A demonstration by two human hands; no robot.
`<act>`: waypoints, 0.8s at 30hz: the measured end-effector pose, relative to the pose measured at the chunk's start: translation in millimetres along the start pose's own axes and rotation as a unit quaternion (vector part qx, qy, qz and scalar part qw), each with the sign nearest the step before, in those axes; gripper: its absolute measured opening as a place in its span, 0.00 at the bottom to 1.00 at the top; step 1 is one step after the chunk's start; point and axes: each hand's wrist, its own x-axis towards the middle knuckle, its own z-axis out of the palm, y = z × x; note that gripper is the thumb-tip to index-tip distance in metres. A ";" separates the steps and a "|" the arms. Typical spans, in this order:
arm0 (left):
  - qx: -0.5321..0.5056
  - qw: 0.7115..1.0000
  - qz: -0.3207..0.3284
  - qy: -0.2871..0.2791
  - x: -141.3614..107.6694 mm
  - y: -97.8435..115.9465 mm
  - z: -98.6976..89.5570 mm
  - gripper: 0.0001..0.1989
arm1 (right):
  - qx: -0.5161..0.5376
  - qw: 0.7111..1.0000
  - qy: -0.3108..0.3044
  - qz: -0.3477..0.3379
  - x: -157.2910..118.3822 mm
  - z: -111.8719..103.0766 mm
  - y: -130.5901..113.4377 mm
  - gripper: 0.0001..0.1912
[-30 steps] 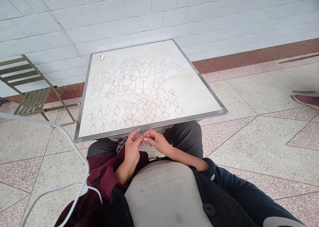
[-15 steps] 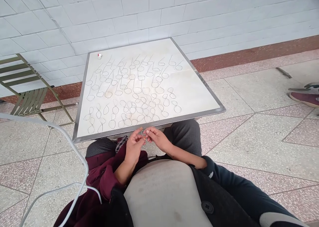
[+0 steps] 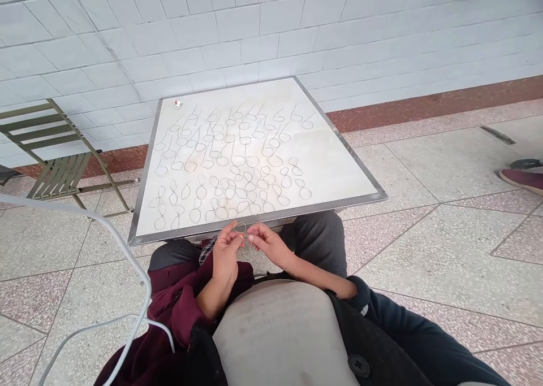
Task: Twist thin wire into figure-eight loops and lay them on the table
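Just beyond my lap, my left hand [image 3: 226, 254] and my right hand [image 3: 270, 244] meet at the near edge of a white table [image 3: 339, 165]. Both pinch one thin wire loop [image 3: 240, 228], whose round part stands up between the fingertips. A second, lower part of the wire hangs beneath the fingers and is partly hidden. On the tabletop lie many thin wire pieces: single loops with straight tails [image 3: 307, 125] towards the back, and double-looped ones [image 3: 305, 193] nearer to me.
A small white and red object [image 3: 178, 104] sits at the table's back left corner. A folding slatted chair [image 3: 63, 174] stands to the left. A white cable [image 3: 139, 273] curves past on the left. At the far right, a person's shoe [image 3: 521, 178] shows on the floor.
The view has shifted slightly, so the table appears lower and farther right. The wire's upper loop now stands more open and visible above my fingertips, and both hands still hold it.
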 end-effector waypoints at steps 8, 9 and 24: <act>-0.047 0.999 -0.026 0.006 -2.1 2.3 0.2 0.22 | -0.009 1.000 0.028 0.009 0.0 6.6 3.4 0.12; -0.051 0.998 -0.028 0.005 -1.9 2.2 -0.1 0.21 | -0.013 0.999 0.034 0.008 0.2 6.7 2.9 0.12; -0.087 0.995 -0.035 -0.032 -1.1 1.0 -0.5 0.21 | -0.069 0.992 0.100 -0.029 0.9 3.2 0.0 0.09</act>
